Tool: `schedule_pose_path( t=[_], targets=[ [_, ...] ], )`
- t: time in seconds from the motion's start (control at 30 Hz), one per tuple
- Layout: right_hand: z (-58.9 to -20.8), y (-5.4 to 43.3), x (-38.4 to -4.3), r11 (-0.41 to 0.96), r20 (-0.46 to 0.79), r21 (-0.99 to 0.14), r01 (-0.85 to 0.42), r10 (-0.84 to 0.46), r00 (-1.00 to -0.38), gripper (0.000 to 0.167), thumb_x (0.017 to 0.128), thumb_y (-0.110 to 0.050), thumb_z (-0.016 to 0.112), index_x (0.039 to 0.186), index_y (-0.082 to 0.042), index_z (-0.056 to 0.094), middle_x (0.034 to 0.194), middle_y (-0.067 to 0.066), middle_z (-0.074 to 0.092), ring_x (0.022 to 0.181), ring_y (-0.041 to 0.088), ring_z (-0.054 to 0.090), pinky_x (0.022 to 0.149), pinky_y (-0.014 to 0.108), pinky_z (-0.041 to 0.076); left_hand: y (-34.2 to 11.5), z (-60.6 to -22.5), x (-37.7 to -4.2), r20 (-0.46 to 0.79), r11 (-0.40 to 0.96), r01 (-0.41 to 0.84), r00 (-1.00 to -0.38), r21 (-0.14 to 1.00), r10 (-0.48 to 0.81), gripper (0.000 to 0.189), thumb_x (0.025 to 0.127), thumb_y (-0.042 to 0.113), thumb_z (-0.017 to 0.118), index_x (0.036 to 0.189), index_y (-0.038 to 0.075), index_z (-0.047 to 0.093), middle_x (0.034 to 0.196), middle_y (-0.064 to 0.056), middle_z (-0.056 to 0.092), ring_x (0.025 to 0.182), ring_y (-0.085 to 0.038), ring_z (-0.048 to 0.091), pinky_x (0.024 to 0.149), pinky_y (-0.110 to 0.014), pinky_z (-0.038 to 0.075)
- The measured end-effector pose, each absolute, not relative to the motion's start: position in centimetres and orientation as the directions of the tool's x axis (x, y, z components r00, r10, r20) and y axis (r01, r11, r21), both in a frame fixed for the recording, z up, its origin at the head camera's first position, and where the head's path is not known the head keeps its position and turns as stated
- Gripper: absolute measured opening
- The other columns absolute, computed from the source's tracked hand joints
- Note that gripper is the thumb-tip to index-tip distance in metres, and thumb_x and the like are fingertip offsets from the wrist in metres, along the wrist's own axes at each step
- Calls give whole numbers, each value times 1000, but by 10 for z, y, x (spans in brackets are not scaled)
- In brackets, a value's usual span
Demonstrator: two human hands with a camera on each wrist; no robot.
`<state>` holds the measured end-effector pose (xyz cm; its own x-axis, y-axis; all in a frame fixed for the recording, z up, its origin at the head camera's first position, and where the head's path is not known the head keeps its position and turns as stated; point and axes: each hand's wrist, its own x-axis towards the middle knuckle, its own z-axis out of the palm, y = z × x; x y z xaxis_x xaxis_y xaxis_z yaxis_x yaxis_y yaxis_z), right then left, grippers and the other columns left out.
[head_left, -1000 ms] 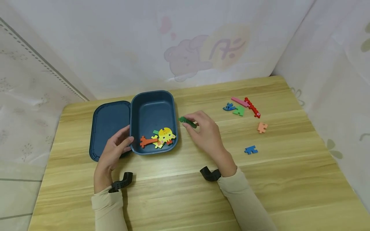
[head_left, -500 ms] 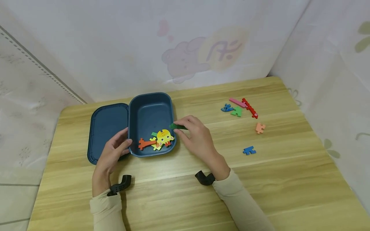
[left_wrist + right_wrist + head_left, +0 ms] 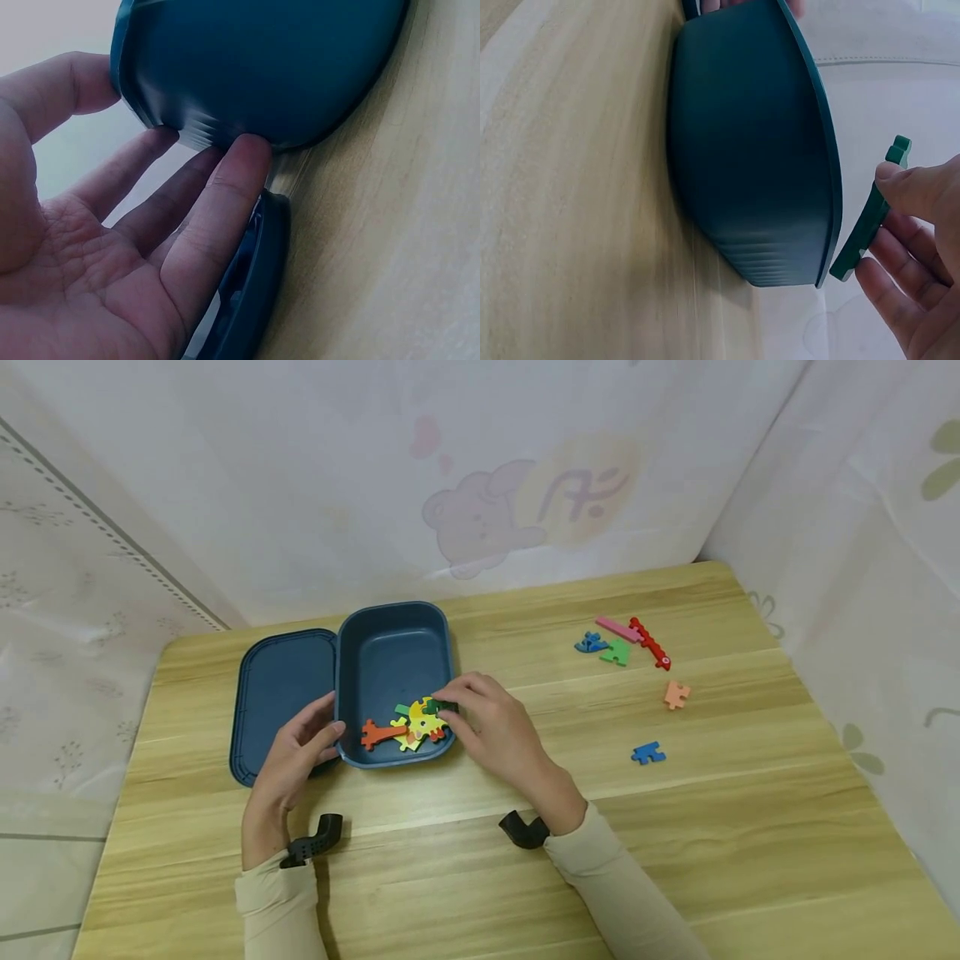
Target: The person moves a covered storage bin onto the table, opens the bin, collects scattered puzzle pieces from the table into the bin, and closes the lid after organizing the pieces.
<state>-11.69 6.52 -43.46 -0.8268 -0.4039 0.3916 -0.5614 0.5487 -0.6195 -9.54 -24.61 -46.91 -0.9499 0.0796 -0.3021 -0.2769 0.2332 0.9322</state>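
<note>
My right hand pinches a dark green puzzle piece between thumb and fingers, over the right rim of a dark blue plastic box. In the right wrist view the piece is tilted beside the rim, above the tabletop. The left hand holds the box's near left side, thumb at the rim and fingertips against the outer wall. Inside the box lie an orange puzzle piece, a yellow animal-face piece and other pieces, partly overlapping at the near end.
The box's lid lies flat at its left, partly behind the left hand. On the right of the wooden table are a red piece, pink piece, light green piece, patterned blue piece, peach piece and blue piece.
The right hand has moved left with the green puzzle piece, from beside the box to over its right rim. The left hand keeps its place on the box.
</note>
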Motion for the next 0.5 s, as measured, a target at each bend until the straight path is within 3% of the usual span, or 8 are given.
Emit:
schedule_pose_path(
  t=[0.5],
  targets=[
    [-438,58,-114,543,423,-539,-644,-486,-765,20,100,-12,75,119,-11,78,122,4,70,117,21,66,92,32,61,-248,-466,-95,-307,231,-280,-948,932,87,65,110,30,59,168,16,32,167,-18,42,118,7,59,92,-15,56]
  ],
)
